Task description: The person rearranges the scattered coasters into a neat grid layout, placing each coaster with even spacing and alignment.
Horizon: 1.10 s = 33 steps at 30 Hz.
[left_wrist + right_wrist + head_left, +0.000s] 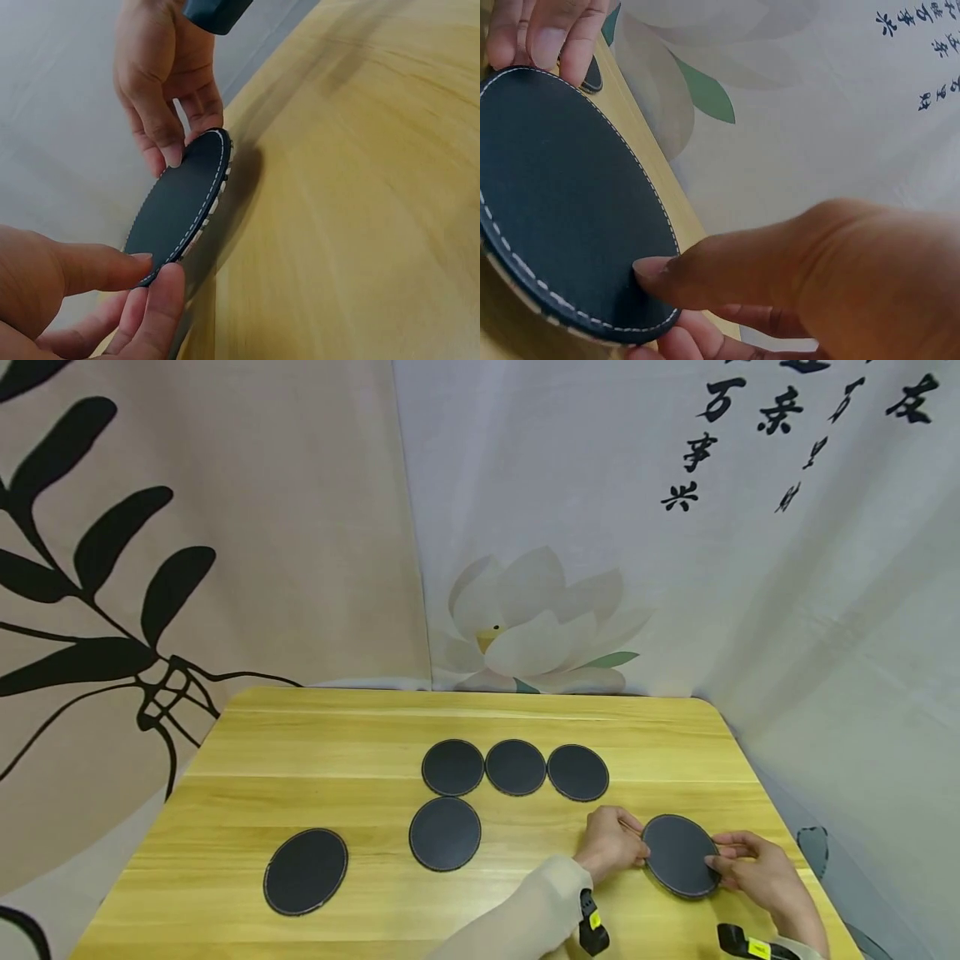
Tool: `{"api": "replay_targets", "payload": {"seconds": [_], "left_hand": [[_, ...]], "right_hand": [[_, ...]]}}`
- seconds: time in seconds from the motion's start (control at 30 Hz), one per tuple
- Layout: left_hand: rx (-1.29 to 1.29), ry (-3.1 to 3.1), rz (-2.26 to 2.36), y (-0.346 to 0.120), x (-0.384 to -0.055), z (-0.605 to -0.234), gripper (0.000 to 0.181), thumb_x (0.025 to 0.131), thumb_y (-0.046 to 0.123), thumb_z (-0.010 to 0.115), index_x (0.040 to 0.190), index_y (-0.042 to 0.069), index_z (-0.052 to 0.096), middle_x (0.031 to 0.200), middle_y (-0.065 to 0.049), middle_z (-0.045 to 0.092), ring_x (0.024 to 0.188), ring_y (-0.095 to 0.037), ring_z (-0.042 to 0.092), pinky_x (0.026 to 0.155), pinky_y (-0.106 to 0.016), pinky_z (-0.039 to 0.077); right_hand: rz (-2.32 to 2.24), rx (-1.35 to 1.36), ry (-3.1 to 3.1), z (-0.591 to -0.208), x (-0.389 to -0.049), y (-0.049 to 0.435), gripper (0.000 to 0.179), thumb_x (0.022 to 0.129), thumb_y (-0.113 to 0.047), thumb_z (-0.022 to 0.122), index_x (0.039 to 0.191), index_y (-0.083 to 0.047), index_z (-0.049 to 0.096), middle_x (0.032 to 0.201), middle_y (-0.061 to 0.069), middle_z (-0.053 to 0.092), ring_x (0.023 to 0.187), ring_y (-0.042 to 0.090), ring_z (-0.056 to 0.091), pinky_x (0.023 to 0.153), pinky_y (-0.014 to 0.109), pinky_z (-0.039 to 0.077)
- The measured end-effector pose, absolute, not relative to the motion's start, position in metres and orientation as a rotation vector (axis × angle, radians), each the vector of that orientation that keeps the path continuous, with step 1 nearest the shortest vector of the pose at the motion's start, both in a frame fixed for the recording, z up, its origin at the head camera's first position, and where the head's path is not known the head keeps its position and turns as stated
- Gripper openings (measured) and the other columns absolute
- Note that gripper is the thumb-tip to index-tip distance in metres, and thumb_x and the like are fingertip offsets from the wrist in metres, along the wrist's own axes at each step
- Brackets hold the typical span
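Note:
Both hands pinch one round black coaster (681, 857) with pale edge stitching, raised above the wooden table at its right side. The left hand (611, 843) grips its left edge, and the right hand (761, 872) has its thumb on top and fingers beneath at the opposite edge. In the left wrist view the coaster (180, 202) is tilted, with a patterned edge or underside just showing. Seen from the right wrist, its black face (570, 195) fills the left part.
Three black coasters lie in a touching row: left (453, 767), middle (516, 767), right (578, 772). Another coaster (445, 833) lies just below the left one. A separate coaster (306, 872) lies farther left. Printed curtains (315, 527) hang behind the table (360, 718).

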<state>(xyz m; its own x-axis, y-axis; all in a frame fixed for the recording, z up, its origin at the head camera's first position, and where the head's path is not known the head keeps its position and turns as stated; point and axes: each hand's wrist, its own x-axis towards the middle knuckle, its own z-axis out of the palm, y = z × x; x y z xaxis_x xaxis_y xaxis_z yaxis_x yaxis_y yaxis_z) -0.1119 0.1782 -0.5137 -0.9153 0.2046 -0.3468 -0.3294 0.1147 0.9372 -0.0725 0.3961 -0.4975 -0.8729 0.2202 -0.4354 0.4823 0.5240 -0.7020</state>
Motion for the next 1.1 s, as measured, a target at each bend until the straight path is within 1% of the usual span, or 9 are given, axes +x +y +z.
{"api": "replay_targets", "payload": {"seconds": [0.13, 0.33, 0.6, 0.9, 1.1], "left_hand": [[-0.123, 2.007, 1.866, 0.172, -0.116, -0.516, 0.029, 0.074, -0.021, 0.078, 0.083, 0.005, 0.068, 0.066, -0.004, 0.063, 0.056, -0.026, 0.070, 0.056, -0.033, 0.063], [-0.086, 2.027, 1.850, 0.163, -0.121, -0.518, 0.028, 0.075, -0.020, 0.077, 0.084, 0.004, 0.068, 0.067, -0.001, 0.062, 0.055, -0.023, 0.070, 0.055, -0.030, 0.062], [-0.059, 2.042, 1.877, 0.151, -0.124, -0.515, 0.026, 0.074, -0.021, 0.077, 0.087, 0.000, 0.069, 0.070, -0.003, 0.063, 0.059, -0.027, 0.071, 0.058, -0.034, 0.064], [-0.035, 2.078, 1.849, 0.135, -0.128, -0.510, 0.025, 0.076, -0.018, 0.077, 0.090, 0.001, 0.069, 0.073, -0.003, 0.062, 0.062, -0.027, 0.071, 0.061, -0.035, 0.065], [-0.008, 2.099, 1.864, 0.125, -0.129, -0.507, 0.024, 0.076, -0.017, 0.075, 0.091, 0.001, 0.068, 0.075, -0.004, 0.063, 0.060, -0.023, 0.068, 0.060, -0.034, 0.064]], "right_hand": [[-1.282, 0.571, 2.486, -0.497, -0.074, 0.390, 0.061, 0.091, -0.016, 0.079, 0.137, 0.011, 0.051, 0.115, 0.023, 0.062, 0.085, 0.017, 0.069, 0.076, 0.038, 0.064], [-1.284, 0.563, 2.520, -0.497, -0.078, 0.383, 0.059, 0.090, -0.015, 0.080, 0.136, 0.010, 0.053, 0.113, 0.023, 0.063, 0.083, 0.017, 0.070, 0.074, 0.038, 0.064], [-1.287, 0.531, 2.537, -0.495, -0.080, 0.372, 0.059, 0.090, -0.017, 0.080, 0.137, 0.008, 0.054, 0.114, 0.022, 0.063, 0.084, 0.017, 0.070, 0.075, 0.037, 0.064], [-1.296, 0.502, 2.563, -0.492, -0.083, 0.357, 0.056, 0.090, -0.017, 0.080, 0.135, 0.007, 0.055, 0.111, 0.017, 0.063, 0.084, 0.017, 0.071, 0.074, 0.037, 0.065], [-1.300, 0.483, 2.578, -0.491, -0.086, 0.347, 0.054, 0.090, -0.017, 0.080, 0.133, 0.007, 0.056, 0.113, 0.018, 0.063, 0.086, 0.017, 0.070, 0.074, 0.037, 0.065]]}}
